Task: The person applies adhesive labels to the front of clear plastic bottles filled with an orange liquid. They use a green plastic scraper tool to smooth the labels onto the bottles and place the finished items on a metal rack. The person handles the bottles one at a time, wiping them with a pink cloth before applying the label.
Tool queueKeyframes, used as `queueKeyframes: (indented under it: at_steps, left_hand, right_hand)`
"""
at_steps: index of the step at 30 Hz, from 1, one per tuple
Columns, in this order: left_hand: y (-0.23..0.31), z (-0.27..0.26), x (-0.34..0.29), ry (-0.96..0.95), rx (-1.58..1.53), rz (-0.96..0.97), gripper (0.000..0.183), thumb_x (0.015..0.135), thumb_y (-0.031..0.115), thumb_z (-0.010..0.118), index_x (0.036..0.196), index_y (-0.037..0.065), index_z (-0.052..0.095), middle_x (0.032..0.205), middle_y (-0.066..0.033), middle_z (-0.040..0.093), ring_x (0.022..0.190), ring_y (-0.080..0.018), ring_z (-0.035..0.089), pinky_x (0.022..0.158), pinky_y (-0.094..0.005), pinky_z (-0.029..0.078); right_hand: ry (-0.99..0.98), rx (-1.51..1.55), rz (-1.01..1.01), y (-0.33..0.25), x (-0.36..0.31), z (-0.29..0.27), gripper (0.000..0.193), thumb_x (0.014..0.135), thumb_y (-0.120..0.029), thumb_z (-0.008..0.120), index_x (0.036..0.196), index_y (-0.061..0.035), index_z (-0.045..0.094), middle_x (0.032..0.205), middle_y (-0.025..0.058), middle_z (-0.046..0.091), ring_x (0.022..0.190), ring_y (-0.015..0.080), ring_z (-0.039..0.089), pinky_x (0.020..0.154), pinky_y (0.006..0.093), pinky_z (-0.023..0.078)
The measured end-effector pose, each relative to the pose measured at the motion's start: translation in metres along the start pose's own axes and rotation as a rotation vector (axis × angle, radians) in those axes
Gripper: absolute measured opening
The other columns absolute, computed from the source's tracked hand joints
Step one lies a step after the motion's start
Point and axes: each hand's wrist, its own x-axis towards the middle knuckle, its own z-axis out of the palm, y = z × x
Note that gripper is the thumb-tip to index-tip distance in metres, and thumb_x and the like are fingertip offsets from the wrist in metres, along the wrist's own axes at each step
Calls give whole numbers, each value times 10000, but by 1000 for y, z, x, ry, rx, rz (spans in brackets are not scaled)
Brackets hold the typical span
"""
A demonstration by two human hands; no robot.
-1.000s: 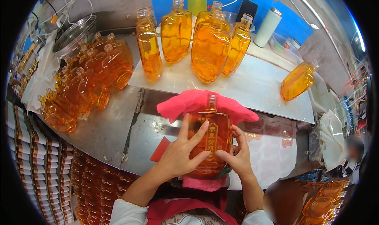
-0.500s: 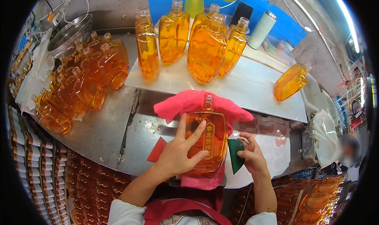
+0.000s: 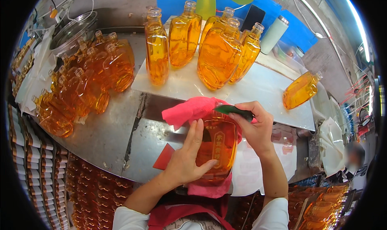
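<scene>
A flat glass bottle of amber liquid, with gold markings on its front, lies on a pink cloth in front of me. My left hand rests on the bottle's left side, fingers stretched out and thumb apart. In my right hand a dark green scraper is gripped between thumb and fingers. It is above the bottle's upper end and hides most of the neck. Left of my left hand, a red flat piece lies on the metal table.
Several amber bottles stand on a raised white board beyond the cloth; another bottle is at its right. More bottles crowd the left. A label sheet lies at right. A pale green flask and phone are behind.
My right hand has moved up and left with the scraper, from beside the bottle to over its upper end. My left hand stays on the bottle, its fingers drawn closer together.
</scene>
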Motion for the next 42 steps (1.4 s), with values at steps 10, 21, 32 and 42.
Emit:
queueKeyframes:
  at_steps: [10, 21, 32, 42]
  left_hand:
    - [-10, -1, -2, -28, -212, -56, 1182, 788, 232, 804, 1531, 6, -88, 1586, -281, 110, 1441, -381, 262, 1106, -389, 350]
    - [-30, 1, -11, -16, -695, -201, 732, 1019, 250, 522, 1564, 72, 67, 1505, -173, 338, 1142, -170, 558, 917, -319, 499]
    - [-33, 14, 2, 6, -1082, -319, 591, 966, 99, 569, 1483, 77, 284, 1304, -140, 542, 1119, -234, 601, 917, -377, 534]
    - [-26, 8, -15, -206, -919, 113, 794, 843, 60, 713, 1502, 31, 269, 1475, -136, 417, 1340, -268, 441, 1115, -431, 352]
  right_hand:
    - [-166, -100, -306, 6, -18, -13, 192, 697, 38, 763, 822, -64, 659, 867, 62, 702, 776, 251, 686, 664, 335, 528]
    - [24, -106, -357, -1, -48, -13, 232, 674, 29, 752, 856, -75, 652, 862, 60, 698, 765, 257, 662, 654, 346, 515]
    - [-53, 119, 96, -34, -149, -36, 200, 783, 48, 690, 951, -33, 618, 934, 102, 680, 810, 206, 673, 699, 308, 540]
    - [-229, -170, -369, -48, -46, -57, 377, 802, -396, 704, 1016, -94, 633, 752, 134, 678, 679, 331, 659, 606, 419, 507]
